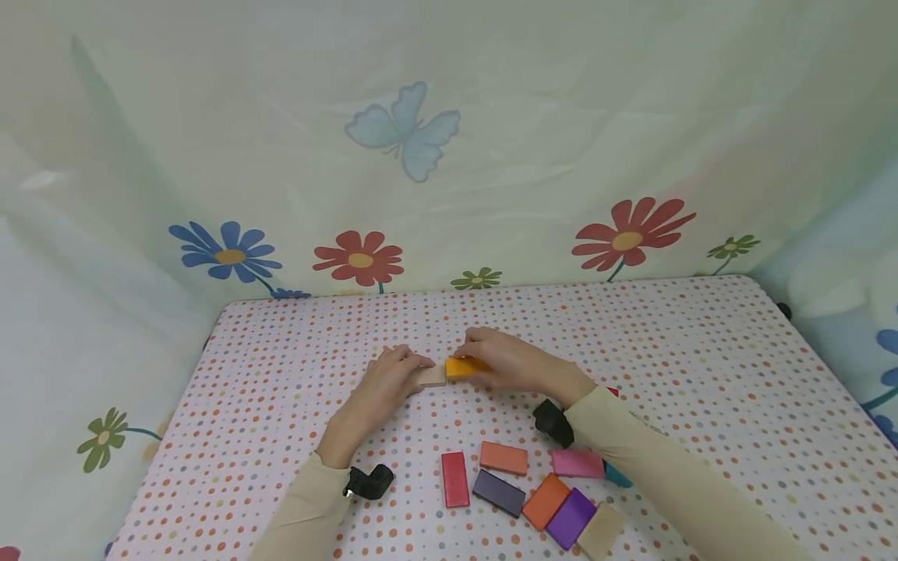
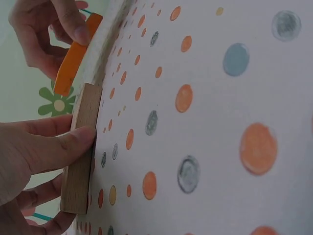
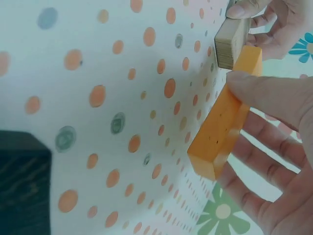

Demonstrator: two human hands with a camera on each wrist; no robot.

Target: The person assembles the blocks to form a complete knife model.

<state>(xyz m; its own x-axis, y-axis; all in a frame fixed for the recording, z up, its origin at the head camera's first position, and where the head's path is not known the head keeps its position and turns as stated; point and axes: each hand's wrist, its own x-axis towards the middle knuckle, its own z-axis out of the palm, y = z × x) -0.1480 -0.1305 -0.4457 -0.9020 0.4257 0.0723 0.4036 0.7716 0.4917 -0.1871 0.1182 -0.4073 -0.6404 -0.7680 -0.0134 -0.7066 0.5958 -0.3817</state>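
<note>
My left hand [image 1: 394, 376] grips a plain wooden block [image 2: 80, 152] that lies on the dotted tabletop, its thumb on the near side and fingers behind. In my right hand [image 1: 507, 360] is an orange-yellow block [image 3: 222, 125], pinched between thumb and fingers. The right wrist view shows the yellow block tilted, one end close to the end of the wooden block. From the head view the two blocks look end to end; whether they touch I cannot tell.
Nearer the front lie a red block [image 1: 455, 479], a salmon block [image 1: 503, 458], a dark grey block [image 1: 499, 492], an orange block [image 1: 546, 502], a purple block [image 1: 571, 519] and a beige block [image 1: 601, 531]. Beside the right sleeve are a pink block [image 1: 577, 463] and a partly hidden teal block [image 1: 617, 474].
</note>
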